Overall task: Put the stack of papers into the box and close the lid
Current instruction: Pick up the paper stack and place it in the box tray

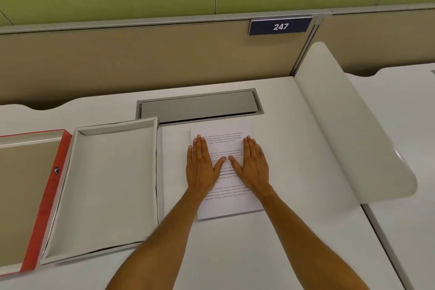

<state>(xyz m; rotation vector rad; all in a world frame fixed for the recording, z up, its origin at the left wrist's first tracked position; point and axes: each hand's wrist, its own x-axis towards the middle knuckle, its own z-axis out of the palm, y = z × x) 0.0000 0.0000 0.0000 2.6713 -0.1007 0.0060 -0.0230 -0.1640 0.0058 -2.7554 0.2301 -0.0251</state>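
Note:
A stack of white printed papers lies flat on the white desk, right of centre. My left hand and my right hand rest palm-down on it side by side, fingers straight, thumbs nearly touching. Left of the papers sits the open white box, empty, its right wall close to the stack's left edge. Further left lies the lid, upturned, with a red rim and a tan inside, partly cut off by the frame.
A grey cable hatch is set into the desk just behind the papers. A curved white divider rises at the right. A tan partition with a "247" sign closes the back.

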